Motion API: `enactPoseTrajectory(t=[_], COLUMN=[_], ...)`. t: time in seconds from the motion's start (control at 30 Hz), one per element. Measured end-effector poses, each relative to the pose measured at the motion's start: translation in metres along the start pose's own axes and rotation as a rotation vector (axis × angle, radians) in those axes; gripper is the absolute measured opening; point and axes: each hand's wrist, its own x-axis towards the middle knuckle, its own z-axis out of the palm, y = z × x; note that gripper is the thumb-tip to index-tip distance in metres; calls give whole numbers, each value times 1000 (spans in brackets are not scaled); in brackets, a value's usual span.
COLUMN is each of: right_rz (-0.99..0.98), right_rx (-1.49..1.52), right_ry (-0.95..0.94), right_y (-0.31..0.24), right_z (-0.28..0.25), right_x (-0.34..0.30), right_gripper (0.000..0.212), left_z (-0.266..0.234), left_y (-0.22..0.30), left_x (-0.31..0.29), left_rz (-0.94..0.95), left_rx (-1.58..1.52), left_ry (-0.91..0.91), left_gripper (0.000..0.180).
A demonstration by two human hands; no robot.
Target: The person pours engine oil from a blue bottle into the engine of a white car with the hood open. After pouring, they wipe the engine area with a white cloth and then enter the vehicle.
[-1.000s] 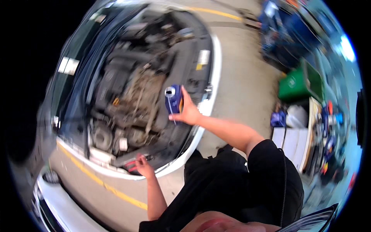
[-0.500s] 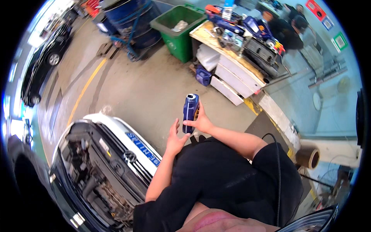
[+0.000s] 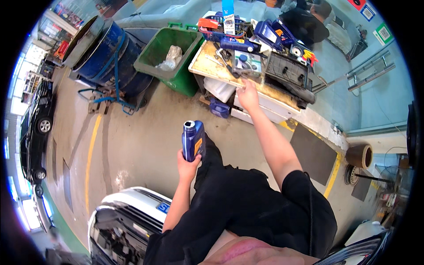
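My left hand is closed round the lower part of a blue plastic oil bottle. The bottle stands roughly upright, and its uncapped mouth shows a dark opening. My right arm stretches forward to the workbench. There my right hand is at the front edge of the bench top, its fingers drawn in; whatever they hold, if anything, is too small to make out. Just beyond it lie hand tools and a clear plastic pack.
A green bin and a blue drum on a trolley stand left of the bench. A black plastic tray and more bottles crowd the top. At lower left is a car with its engine bay exposed. A person is behind the bench.
My right hand has left the bottle and reached forward to the bench. The bottle is now in my left hand, lower and further left. The view has shifted nearer the bench.
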Motion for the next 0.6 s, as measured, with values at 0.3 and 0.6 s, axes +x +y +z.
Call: enactPoseTrajectory(t=[0.3, 0.6], right_rz=[181, -64], right_rx=[-745, -344], right_ry=[-153, -372], right_y=[-13, -119], right_z=[71, 25], right_x=[208, 201], right_gripper=[55, 41], left_z=[-63, -50], left_y=[14, 99], left_x=[204, 347], left_rz=[104, 145], left_rx=[157, -155], left_ry=[-216, -507], left_gripper=[67, 74])
